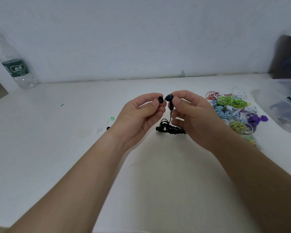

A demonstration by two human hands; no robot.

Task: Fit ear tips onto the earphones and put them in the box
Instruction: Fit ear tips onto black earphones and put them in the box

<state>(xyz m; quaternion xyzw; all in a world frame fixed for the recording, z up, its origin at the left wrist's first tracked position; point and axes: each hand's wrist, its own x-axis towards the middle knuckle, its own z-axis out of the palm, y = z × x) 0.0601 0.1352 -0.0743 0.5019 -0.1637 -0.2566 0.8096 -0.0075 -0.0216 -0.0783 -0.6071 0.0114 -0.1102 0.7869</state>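
Observation:
My left hand (141, 113) pinches a small black ear tip (160, 99) between thumb and forefinger. A short gap to its right, my right hand (190, 113) pinches a black earbud (169, 98) by its stem, nozzle pointing at the tip. The earbud's cable hangs down to a black coiled bundle (170, 127) lying on the white table, with the second earbud (158, 128) at its left end. A clear plastic box (286, 105) stands at the right edge, its contents blurred.
A heap of coloured coiled earphones (233, 110) lies right of my hands. Loose ear tips, green (112, 118), pale (99, 130) and black (108, 128), sit left of my left wrist. A water bottle (15, 64) stands at the back left against the wall.

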